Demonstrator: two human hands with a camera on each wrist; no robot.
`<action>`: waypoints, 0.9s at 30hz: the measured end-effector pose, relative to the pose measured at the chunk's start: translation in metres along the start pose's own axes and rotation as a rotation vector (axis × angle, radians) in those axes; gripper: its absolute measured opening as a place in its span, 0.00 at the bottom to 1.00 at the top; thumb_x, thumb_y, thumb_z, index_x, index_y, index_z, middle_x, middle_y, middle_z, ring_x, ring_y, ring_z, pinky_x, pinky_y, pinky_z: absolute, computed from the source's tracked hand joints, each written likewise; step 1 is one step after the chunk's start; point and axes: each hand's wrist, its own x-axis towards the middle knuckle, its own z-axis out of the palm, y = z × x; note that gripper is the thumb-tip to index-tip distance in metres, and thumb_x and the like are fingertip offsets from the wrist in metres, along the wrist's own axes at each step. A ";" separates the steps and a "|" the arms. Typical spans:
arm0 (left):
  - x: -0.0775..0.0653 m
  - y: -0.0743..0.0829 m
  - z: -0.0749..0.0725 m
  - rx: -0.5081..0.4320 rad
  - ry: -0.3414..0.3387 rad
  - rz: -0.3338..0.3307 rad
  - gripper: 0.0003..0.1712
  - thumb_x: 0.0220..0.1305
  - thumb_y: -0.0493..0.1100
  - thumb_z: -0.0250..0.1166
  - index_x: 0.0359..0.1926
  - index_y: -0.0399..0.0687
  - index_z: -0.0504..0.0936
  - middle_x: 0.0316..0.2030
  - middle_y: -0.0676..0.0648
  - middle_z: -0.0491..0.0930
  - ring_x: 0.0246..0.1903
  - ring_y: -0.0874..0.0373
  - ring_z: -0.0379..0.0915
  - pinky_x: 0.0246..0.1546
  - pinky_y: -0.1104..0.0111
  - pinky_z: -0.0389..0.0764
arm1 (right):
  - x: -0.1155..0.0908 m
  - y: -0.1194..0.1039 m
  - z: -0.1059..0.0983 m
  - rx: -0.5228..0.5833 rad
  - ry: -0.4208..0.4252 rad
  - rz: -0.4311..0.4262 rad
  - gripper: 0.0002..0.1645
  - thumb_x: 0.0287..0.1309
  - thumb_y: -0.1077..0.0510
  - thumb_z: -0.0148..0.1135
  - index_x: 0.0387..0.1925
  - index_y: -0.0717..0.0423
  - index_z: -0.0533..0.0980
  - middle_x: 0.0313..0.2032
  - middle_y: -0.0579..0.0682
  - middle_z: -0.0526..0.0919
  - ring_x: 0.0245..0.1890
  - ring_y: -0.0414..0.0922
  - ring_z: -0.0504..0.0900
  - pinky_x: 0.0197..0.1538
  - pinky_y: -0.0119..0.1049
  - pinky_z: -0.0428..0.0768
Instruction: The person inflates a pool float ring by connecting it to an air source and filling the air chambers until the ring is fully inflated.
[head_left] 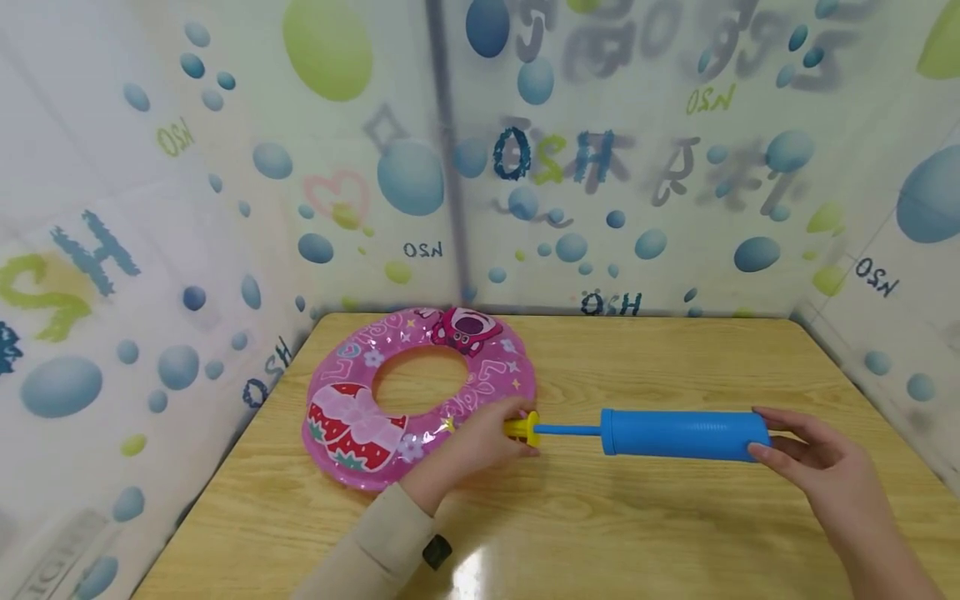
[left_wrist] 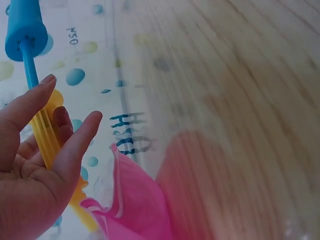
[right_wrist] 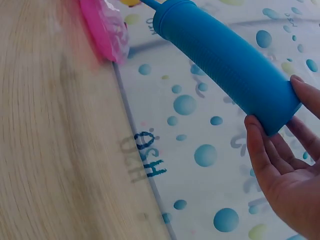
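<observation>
A blue hand air pump (head_left: 682,434) lies level above the table in the head view, its rod drawn out to the left. My left hand (head_left: 480,442) grips the yellow handle (left_wrist: 46,140), with its fingers and thumb round it in the left wrist view. At the other end, the fingertips and thumb of my right hand (head_left: 828,471) pinch the bottom of the blue barrel (right_wrist: 225,60). A pink inflated swim ring (head_left: 345,354), printed with strawberries and a cartoon bear, lies at the left, partly covered by my left hand.
The wood-grain table (head_left: 660,533) meets a patterned wall covering (head_left: 645,183) with blue and green drops at its back and sides. A small dark object (head_left: 437,552) is at my left sleeve cuff (head_left: 393,533).
</observation>
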 end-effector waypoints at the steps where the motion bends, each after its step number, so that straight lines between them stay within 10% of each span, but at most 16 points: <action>1: 0.000 -0.002 -0.001 -0.001 0.002 0.005 0.31 0.56 0.42 0.74 0.60 0.45 0.75 0.49 0.48 0.79 0.48 0.54 0.74 0.52 0.60 0.77 | 0.000 0.000 -0.003 -0.005 0.010 0.000 0.24 0.60 0.70 0.63 0.58 0.55 0.77 0.50 0.32 0.80 0.42 0.30 0.81 0.39 0.22 0.79; 17: -0.009 -0.016 -0.013 0.006 -0.006 0.124 0.16 0.56 0.37 0.73 0.43 0.45 0.76 0.34 0.53 0.75 0.36 0.57 0.72 0.41 0.67 0.78 | -0.003 -0.004 -0.025 -0.226 0.012 0.049 0.24 0.60 0.67 0.65 0.57 0.50 0.77 0.48 0.28 0.77 0.40 0.29 0.80 0.36 0.24 0.79; 27: -0.008 -0.007 -0.005 -0.049 0.011 0.136 0.16 0.55 0.33 0.72 0.43 0.44 0.77 0.33 0.53 0.75 0.36 0.57 0.72 0.40 0.68 0.78 | 0.008 -0.013 0.004 -0.293 -0.127 0.101 0.20 0.57 0.65 0.68 0.52 0.54 0.77 0.44 0.29 0.79 0.39 0.35 0.82 0.36 0.33 0.83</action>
